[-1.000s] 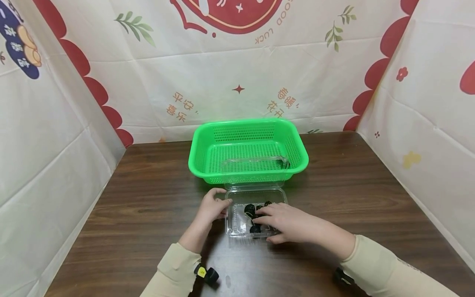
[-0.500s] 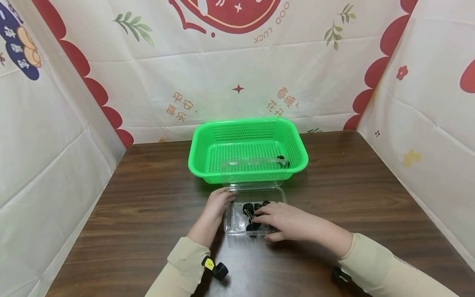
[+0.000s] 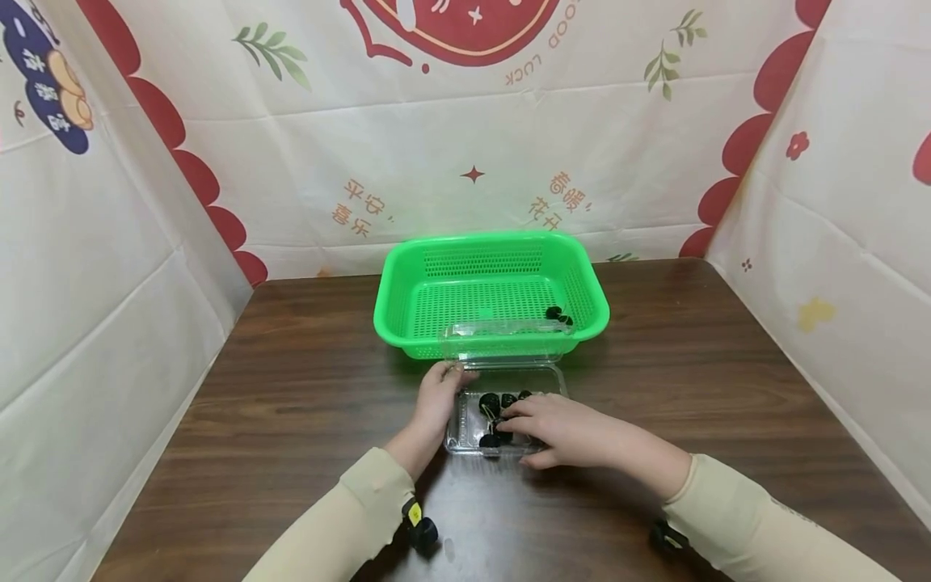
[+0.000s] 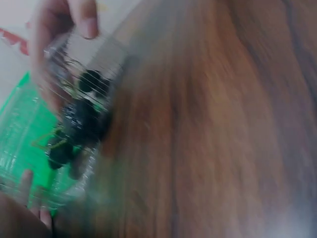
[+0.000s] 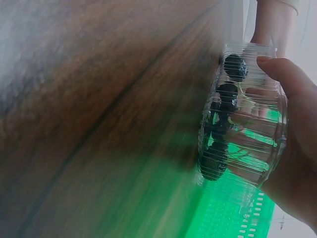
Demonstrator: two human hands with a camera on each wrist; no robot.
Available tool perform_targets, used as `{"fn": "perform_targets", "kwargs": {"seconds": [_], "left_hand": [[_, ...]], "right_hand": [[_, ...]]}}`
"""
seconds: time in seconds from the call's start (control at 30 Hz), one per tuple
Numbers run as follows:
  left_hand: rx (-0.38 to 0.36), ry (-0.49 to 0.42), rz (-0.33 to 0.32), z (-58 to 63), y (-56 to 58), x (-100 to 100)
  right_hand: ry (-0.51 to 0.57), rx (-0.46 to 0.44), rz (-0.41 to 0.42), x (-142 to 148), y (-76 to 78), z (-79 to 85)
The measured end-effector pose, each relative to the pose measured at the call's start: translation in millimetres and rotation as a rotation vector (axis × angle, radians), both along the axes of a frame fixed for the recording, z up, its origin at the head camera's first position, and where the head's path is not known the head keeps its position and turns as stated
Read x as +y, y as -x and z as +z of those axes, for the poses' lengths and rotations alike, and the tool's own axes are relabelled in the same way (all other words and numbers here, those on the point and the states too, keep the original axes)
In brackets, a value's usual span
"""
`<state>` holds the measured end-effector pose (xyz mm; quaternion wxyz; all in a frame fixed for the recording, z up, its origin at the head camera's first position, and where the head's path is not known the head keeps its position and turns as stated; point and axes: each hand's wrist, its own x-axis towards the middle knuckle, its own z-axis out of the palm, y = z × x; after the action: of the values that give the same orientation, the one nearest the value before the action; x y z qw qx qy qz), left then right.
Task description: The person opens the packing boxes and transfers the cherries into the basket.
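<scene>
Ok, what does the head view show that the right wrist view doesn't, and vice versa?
Only head: dark pieces lying in the green basket, and the printed red star.
Only right wrist: fingers of the right hand seen side-on through the ribbed wall of the clear box.
Both: that box, dark balls inside it, the right hand, basket and tabletop.
</scene>
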<state>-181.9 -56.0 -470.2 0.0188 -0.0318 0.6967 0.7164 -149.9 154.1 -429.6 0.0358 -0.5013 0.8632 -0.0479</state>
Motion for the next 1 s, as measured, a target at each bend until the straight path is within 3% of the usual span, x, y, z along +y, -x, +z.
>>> {"fn": "perform_targets", "kwargs": {"seconds": [0.37, 0.6, 1.0], "left_hand": [[0.019, 0.115, 0.011, -3.5, 4.7, 2.2], [0.038, 0.092, 0.013, -1.8, 5.8, 4.3], [-0.042, 0.197, 0.028, 0.6, 12.6, 5.7]], "right_hand": [[0.067, -0.016, 0.002, -0.6, 1.6, -4.8], [0.094, -0.019, -0.011, 2.5, 3.7, -5.1], [0.122, -0.012, -0.016, 3.0, 3.7, -4.6]]}}
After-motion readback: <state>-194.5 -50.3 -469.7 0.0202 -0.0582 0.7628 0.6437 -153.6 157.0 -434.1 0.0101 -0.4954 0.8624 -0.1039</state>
